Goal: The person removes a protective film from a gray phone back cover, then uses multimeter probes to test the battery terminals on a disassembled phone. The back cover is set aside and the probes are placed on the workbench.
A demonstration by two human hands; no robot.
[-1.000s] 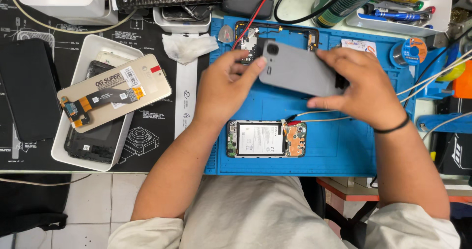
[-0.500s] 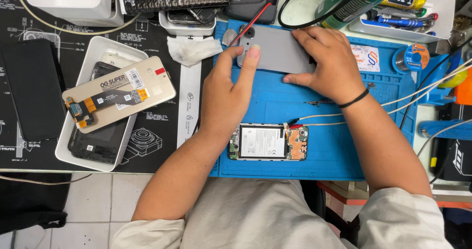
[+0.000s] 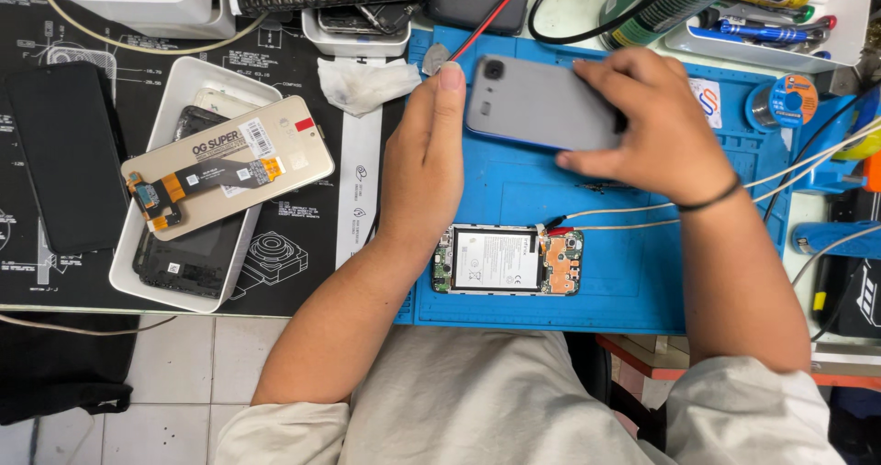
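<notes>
Over the blue mat (image 3: 514,185), right hand (image 3: 656,125) grips the grey back cover (image 3: 541,107); left hand (image 3: 427,153), fingers straight, steadies its camera end. Best kept level, clear of the opened phone (image 3: 507,260).

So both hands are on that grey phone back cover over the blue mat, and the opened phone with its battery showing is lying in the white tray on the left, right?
Not quite. The head view shows the opened phone lying on the blue mat, near the person's body, not in the white tray. Both the left hand and right hand do touch the grey back cover.

White tray (image 3: 188,84) holding screen assemblies; crumpled tissue (image 3: 367,81); solder spool (image 3: 791,100).
</notes>
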